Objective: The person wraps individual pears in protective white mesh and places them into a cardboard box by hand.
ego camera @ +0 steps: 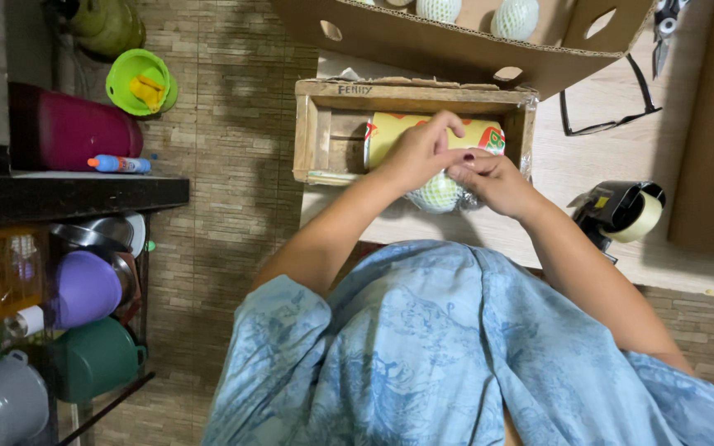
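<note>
My left hand and my right hand meet over a round pale green fruit wrapped in white foam netting and clear plastic. Both hands pinch the wrap at the top of the fruit. The fruit rests at the near edge of a small wooden crate on the table. Inside the crate lies a roll of yellow printed film with red and green marks, partly hidden by my hands.
A cardboard box holding netted fruits stands behind the crate. A tape dispenser, black glasses and scissors lie to the right. A shelf of pots and cups stands at left over a tiled floor.
</note>
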